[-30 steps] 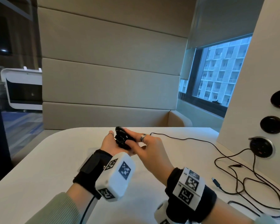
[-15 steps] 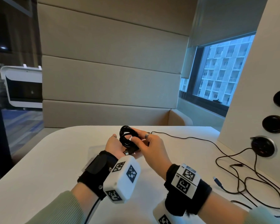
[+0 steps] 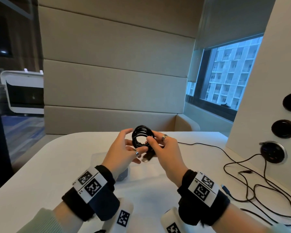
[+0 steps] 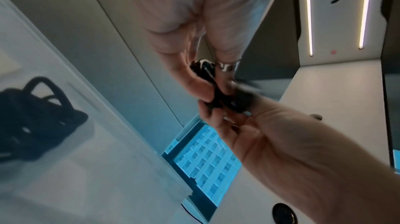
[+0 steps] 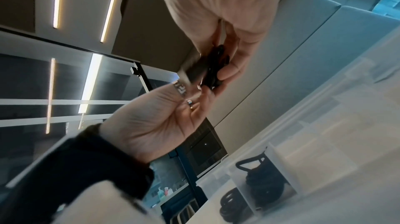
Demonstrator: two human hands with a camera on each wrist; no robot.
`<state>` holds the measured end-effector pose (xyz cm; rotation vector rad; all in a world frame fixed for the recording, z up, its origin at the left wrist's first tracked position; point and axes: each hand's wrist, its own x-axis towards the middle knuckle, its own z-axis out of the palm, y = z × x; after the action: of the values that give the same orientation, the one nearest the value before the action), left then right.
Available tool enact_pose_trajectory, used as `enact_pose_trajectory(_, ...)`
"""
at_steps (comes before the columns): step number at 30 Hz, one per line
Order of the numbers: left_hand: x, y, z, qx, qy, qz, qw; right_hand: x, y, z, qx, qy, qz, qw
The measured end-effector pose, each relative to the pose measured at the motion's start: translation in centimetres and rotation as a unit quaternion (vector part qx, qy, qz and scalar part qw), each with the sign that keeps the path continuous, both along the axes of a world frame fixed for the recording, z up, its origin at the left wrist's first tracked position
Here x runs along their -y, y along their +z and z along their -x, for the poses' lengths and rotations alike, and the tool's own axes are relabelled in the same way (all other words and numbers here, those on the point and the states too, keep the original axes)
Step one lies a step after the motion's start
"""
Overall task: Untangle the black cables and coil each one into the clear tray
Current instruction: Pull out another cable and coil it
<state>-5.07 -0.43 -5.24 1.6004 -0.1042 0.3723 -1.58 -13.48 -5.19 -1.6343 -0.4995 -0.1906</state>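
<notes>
A small coil of black cable (image 3: pixel 142 136) is held upright above the table, its opening facing me. My left hand (image 3: pixel 133 143) pinches its left and lower side, and my right hand (image 3: pixel 154 140) pinches its right side between thumb and fingers. A blurred plug end (image 3: pixel 147 158) hangs under the coil. In the left wrist view the coil (image 4: pixel 218 94) sits between the fingers of both hands. The clear tray (image 3: pixel 149 170) lies on the table below the hands. Another coiled black cable (image 5: pixel 264 183) rests in one of its compartments.
Loose black cables (image 3: pixel 259 187) sprawl over the table's right side, one running to a round socket (image 3: pixel 273 152) in the white wall. A blue plug (image 3: pixel 225 188) lies beside them. A padded bench back stands behind the table.
Both hands have lifted the coil a little and turned it so its ring faces me. Both wrists have rolled so their tag bands now face up.
</notes>
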Motion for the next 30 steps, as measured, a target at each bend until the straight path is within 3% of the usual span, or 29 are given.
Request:
enact_pose_trajectory(5, -0.4, 0.8, 0.9, -0.013, -0.088, 0.042, 0.995, 0.1, -0.3, 0.0, -0.014, -0.001, -0.026, 1.000)
enact_pose_trajectory(8, -0.3, 0.9, 1.6, -0.004, -0.121, -0.047, 0.992, 0.1, -0.6, -0.1, -0.008, -0.019, -0.022, 1.000)
enact_pose_trajectory(14, 0.2, 0.6, 1.3, 0.057, -0.074, -0.142, 0.985, 0.0, -0.5, -0.1, -0.045, -0.015, -0.046, 0.998)
enact_pose_trajectory(17, 0.1, 0.4, 1.3, 0.100, -0.041, -0.229, 0.967, 0.2, -0.2, 0.1, -0.063, 0.000, -0.066, 0.996)
enact_pose_trajectory(23, 0.2, -0.1, 1.1, 0.144, -0.001, -0.251, 0.957, 0.2, 0.1, 0.7, -0.086, 0.022, -0.092, 0.992)
enact_pose_trajectory(26, 0.4, 0.0, 1.1, 0.162, -0.003, -0.205, 0.965, 0.2, 0.3, 0.9, -0.103, 0.042, -0.114, 0.987)
enact_pose_trajectory(30, 0.3, 0.4, 0.5, 0.132, 0.028, -0.053, 0.989, 0.0, 0.6, 1.3, -0.117, 0.069, -0.140, 0.981)
